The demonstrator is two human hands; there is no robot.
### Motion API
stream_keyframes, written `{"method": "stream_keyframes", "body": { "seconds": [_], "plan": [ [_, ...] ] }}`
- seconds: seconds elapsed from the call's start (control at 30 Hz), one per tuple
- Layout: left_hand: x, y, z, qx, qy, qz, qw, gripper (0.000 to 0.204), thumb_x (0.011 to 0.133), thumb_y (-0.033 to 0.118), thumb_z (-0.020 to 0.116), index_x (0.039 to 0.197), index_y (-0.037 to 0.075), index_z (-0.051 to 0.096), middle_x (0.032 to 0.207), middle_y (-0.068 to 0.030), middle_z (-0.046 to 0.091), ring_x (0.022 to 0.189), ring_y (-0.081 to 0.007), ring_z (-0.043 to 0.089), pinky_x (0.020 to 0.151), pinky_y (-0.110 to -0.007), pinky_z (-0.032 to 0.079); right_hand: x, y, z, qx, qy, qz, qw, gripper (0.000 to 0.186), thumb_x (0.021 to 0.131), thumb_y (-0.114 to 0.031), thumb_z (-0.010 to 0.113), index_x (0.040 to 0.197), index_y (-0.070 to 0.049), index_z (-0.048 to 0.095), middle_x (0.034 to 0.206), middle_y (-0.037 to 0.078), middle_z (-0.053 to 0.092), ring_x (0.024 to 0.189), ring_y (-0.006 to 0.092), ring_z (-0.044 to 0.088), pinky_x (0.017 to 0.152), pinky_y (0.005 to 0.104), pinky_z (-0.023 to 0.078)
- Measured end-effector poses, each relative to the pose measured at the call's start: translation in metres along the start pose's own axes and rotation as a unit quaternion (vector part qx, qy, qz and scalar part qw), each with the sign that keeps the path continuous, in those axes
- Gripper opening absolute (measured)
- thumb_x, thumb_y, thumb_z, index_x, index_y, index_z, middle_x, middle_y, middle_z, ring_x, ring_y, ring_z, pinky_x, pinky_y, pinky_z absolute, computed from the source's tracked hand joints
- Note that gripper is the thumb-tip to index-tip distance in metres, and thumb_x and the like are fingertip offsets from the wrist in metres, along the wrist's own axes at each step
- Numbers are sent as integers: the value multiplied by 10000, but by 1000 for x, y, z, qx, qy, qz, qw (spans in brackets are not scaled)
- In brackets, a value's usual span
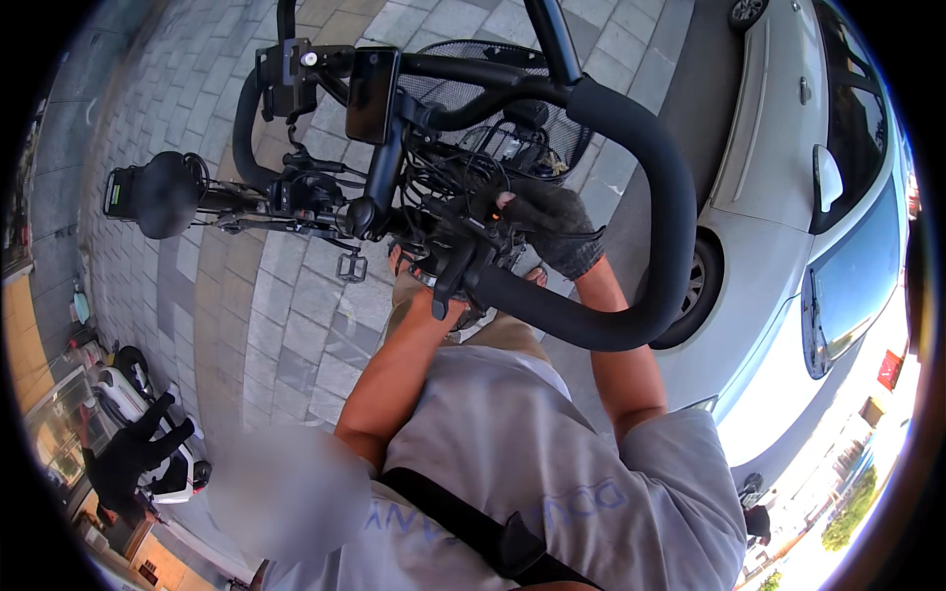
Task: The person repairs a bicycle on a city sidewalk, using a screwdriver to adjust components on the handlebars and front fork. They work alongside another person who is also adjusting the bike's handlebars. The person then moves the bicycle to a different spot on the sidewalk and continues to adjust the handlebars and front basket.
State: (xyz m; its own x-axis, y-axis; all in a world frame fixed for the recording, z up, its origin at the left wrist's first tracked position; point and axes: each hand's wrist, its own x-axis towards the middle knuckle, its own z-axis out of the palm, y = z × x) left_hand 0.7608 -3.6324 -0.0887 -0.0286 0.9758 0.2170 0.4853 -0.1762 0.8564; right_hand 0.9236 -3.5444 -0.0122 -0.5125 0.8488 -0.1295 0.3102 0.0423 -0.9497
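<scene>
A black bicycle stands before me, with a curved foam-covered handlebar [645, 177] and a tangle of dark cables [458, 177] at its front. My right hand [562, 231] wears a dark fingerless glove. Its fingers are bent in among the cables and levers, a bare fingertip showing; what they grip is hidden. My left forearm reaches up to a black brake lever [455, 271], behind which my left hand is out of sight. A dark phone-like display [373, 96] sits on the handlebar, beside a black mesh basket [473, 51]. A small orange spot shows near the right fingertips.
A white car [769, 187] is parked close on the right. The bicycle's rounded saddle [166, 195] and a pedal [351, 266] extend to the left over grey paving [197, 325]. Farther lower left, a person in dark clothes [133, 458] is beside a white scooter [177, 478].
</scene>
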Motion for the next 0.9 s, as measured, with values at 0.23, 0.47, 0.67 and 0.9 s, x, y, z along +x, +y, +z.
{"method": "stream_keyframes", "body": {
  "seconds": [0.23, 0.47, 0.67, 0.9],
  "plan": [
    [-4, 4, -6, -18, -7, -8, 1000, 463, 900, 212, 642, 1351, 129, 584, 1276, -148, 630, 1162, -311, 619, 992, -453, 502, -5, 9, -3, 41, -30, 15, 999, 314, 1006, -268, 635, 1097, 22, 713, 889, 116, 703, 830, 153, 664, 761, 330, 532],
    [-3, -4, -16, -21, -8, -11, 1000, 447, 904, 191, 647, 1341, 118, 584, 1260, -146, 634, 1144, -303, 625, 975, -443, 509, -7, -11, -5, -80, 0, 8, 997, 244, 968, -232, 659, 1129, -55, 708, 928, 171, 703, 859, 289, 700, 784, 393, 545],
    [-5, -3, -22, -23, -3, -14, 1000, 435, 908, 173, 652, 1332, 107, 583, 1247, -144, 637, 1128, -297, 629, 962, -434, 515, -10, -24, 16, -296, 107, -21, 949, 210, 931, -185, 636, 1098, -68, 687, 943, 182, 692, 923, 366, 681, 797, 451, 535],
    [-7, -2, -25, -26, -3, -12, 1000, 420, 913, 153, 658, 1322, 96, 583, 1232, -141, 640, 1110, -289, 635, 945, -425, 522, -2, -12, 24, -118, 73, -36, 990, 216, 916, -244, 664, 1007, -48, 685, 924, 177, 663, 912, 393, 638, 784, 487, 511]
  ]
}}
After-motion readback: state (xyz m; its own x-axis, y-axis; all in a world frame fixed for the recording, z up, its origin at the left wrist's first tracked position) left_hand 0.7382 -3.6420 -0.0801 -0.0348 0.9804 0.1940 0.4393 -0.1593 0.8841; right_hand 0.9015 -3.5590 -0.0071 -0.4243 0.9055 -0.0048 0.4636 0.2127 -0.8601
